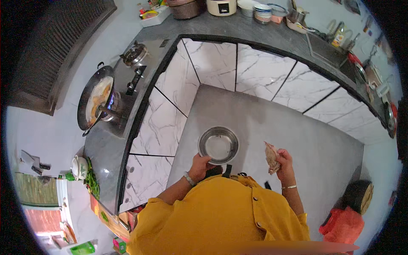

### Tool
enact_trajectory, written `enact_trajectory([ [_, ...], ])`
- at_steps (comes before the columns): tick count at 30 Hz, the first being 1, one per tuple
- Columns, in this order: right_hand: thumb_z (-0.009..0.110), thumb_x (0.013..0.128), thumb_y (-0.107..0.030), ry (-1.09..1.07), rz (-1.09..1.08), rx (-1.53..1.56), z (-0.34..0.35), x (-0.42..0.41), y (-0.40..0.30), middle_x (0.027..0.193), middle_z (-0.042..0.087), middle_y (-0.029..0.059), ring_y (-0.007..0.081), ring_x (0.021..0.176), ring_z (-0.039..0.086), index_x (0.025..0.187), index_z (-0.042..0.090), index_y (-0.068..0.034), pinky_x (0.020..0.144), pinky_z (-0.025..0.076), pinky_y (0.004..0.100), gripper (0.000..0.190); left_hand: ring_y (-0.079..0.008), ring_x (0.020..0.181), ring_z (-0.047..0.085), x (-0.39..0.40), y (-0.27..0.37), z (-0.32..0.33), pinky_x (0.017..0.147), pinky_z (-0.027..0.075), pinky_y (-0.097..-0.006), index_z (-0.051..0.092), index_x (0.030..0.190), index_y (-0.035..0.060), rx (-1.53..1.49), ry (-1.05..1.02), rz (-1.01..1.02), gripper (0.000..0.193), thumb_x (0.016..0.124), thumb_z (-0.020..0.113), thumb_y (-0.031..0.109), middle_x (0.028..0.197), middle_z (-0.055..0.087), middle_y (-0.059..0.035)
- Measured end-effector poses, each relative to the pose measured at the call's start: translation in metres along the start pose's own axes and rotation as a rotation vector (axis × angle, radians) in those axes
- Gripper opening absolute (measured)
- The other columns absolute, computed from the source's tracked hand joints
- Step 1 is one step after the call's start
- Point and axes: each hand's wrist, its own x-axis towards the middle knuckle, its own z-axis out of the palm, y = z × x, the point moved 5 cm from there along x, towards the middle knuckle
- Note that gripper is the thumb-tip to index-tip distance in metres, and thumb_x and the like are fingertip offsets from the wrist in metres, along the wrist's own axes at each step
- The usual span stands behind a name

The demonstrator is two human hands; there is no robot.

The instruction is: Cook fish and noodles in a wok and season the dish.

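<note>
My left hand point(200, 165) grips the near rim of a round stainless steel basin point(218, 145), held out before me above the floor. Its inside looks bare apart from small dark specks. Off to its right, my right hand point(284, 164) pinches a pale, brownish piece of what looks like raw meat point(272, 158) by its right side. The meat hangs apart from the basin. To my left, a black wok point(83, 102) sits over a lit blue gas flame point(112, 103). Pale and yellowish-brown contents lie in it, and a handled utensil point(108, 110) rests there.
The grey counter point(105, 169) bends around the left and far sides. A second burner point(135, 54) stands beyond the wok. Green vegetables point(92, 180) lie by a lidded white pot point(79, 167). The sink point(328, 51) is far right. A red cloth point(342, 224) hangs right of me.
</note>
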Motion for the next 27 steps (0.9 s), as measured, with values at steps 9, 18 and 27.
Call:
enact_trajectory([
  [9, 0.056, 0.081, -0.008, -0.333, -0.089, -0.596, 0.166, 0.106, -0.043, 0.085, 0.059, 0.0057, 0.0152, 0.074, 0.057, 0.099, 0.057, -0.003, 0.066, 0.05, 0.0301, 0.019, -0.0209, 0.083, 0.063, 0.071, 0.087, 0.039, 0.067, 0.056, -0.0362, 0.047, 0.114, 0.0031, 0.283, 0.001, 0.072, 0.036, 0.078, 0.051, 0.002, 0.102, 0.059, -0.0126],
  [18, 0.051, 0.084, -0.009, -0.736, -0.497, -1.077, 0.321, 0.202, -0.063, 0.096, 0.063, 0.0067, 0.0148, 0.082, 0.059, 0.107, 0.056, -0.002, 0.071, 0.047, 0.0262, 0.024, -0.0204, 0.084, 0.062, 0.131, 0.166, -0.023, 0.067, 0.052, -0.0326, 0.056, 0.105, 0.0008, 0.215, -0.058, 0.422, 0.03, 0.079, 0.057, 0.015, 0.099, 0.062, -0.0097],
  [27, 0.05, 0.087, -0.014, -0.625, 0.046, -0.753, 0.321, 0.355, -0.051, 0.091, 0.064, 0.0094, 0.0159, 0.078, 0.061, 0.101, 0.057, -0.002, 0.065, 0.049, 0.0267, 0.02, -0.021, 0.084, 0.063, 0.141, 0.211, -0.063, 0.066, 0.054, -0.033, 0.052, 0.105, -0.007, -0.451, 0.258, 0.301, 0.029, 0.082, 0.049, 0.009, 0.097, 0.061, -0.0122],
])
